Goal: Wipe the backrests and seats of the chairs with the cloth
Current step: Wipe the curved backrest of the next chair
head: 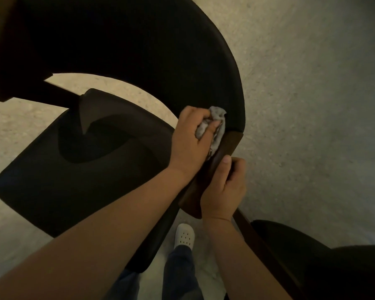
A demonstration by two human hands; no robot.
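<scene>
The left hand [189,139] had its fingers [211,128] squeezed tight on a grey cloth [217,124]. It pressed the cloth against the end of the chair's dark curved backrest [160,50], where the brown wood arm [206,180] began. The right hand [223,189] had its fingers wrapped around that wood arm. The dark seat [69,169] sat below. A white shoe [184,236] stood on the floor [312,105].

Pale speckled floor [312,83] under dim warm light; a second dark-cushioned chair [312,256] stands at lower right.
</scene>
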